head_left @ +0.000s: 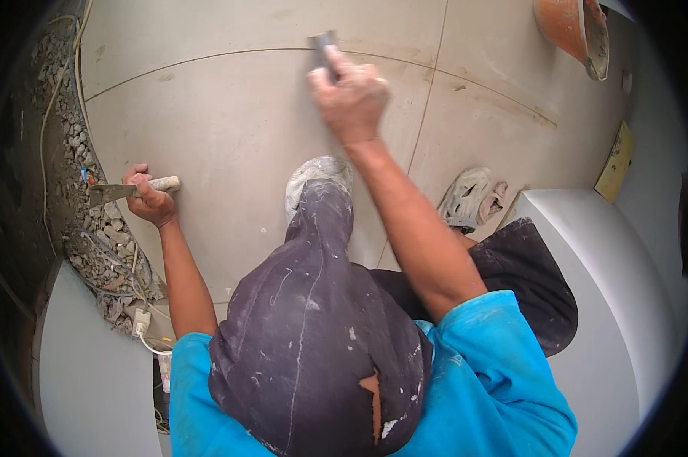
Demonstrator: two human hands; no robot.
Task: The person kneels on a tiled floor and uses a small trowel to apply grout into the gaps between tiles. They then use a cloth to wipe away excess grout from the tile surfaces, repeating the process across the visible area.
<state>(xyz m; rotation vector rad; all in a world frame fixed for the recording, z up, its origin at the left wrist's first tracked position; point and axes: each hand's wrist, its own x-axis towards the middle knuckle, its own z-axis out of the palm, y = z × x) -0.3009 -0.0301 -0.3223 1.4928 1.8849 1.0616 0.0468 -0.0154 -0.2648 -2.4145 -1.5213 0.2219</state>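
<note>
My left hand is closed around a trowel with a flat metal blade and a pale, crusted handle. It is at the left, over the edge of the beige floor tiles, with the blade pointing toward the rubble. My right hand reaches far forward, closed on a small dark, flat-edged scraper-like tool. Motion blurs that tool, and my fingers partly hide it, so its exact kind is unclear. Its end is over a dark tile joint. Brownish smears mark the tiles along the joints.
Broken rubble with loose cables runs down the left side, near a white plug. An orange bucket lies tipped at the far right. A yellow block leans by the wall. Dusty white footwear is beside my right knee.
</note>
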